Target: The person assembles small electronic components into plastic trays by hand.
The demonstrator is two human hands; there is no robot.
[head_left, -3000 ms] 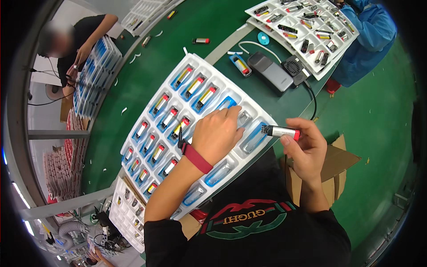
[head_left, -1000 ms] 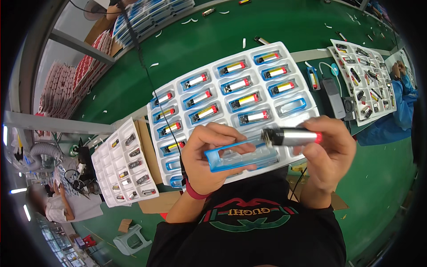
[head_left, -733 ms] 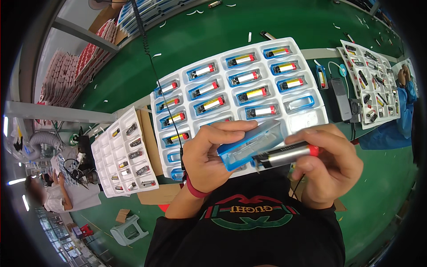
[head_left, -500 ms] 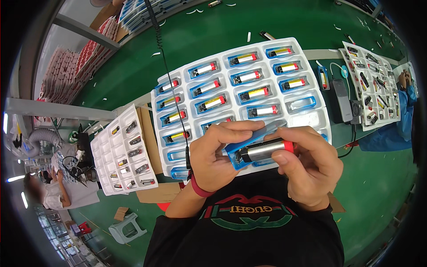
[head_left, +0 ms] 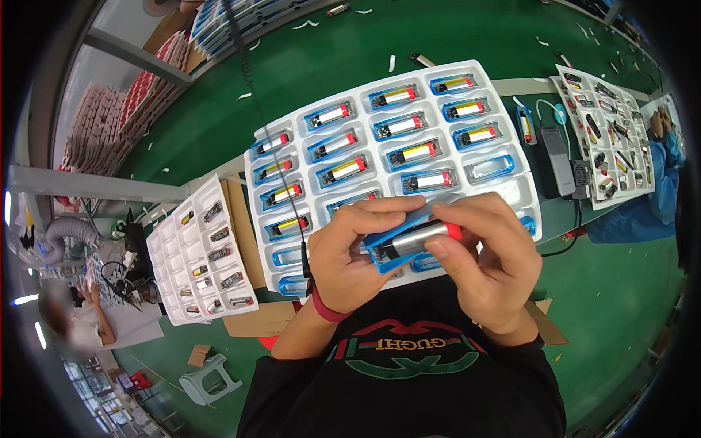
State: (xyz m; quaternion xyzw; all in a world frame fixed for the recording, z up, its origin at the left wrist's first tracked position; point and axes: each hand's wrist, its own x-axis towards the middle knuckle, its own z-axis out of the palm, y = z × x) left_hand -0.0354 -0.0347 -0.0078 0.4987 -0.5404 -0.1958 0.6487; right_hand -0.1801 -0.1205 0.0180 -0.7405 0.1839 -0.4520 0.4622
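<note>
My left hand (head_left: 339, 248) grips a blue plastic case (head_left: 383, 267) by its left end, tilted above the white tray. Partly inside that case lies a silver cylindrical battery (head_left: 418, 241) with a red end and small electronic parts at its other end. The thumb and fingers of my right hand (head_left: 500, 259) pinch the battery near its red end. Beneath both hands, the white moulded tray (head_left: 507, 194) holds several rows of blue cases, most with a battery and circuit parts inside. My hands hide part of its front rows.
A second white tray (head_left: 169, 252) with assorted parts sits left, on cardboard (head_left: 244, 226). At right are a grey device (head_left: 558, 164) with a cable and another filled tray (head_left: 621, 139). A coiled cord (head_left: 301, 219) hangs before the main tray. Co-workers sit at both sides.
Both hands have shifted slightly left, the right one more. The battery sits farther into the blue case than before.
</note>
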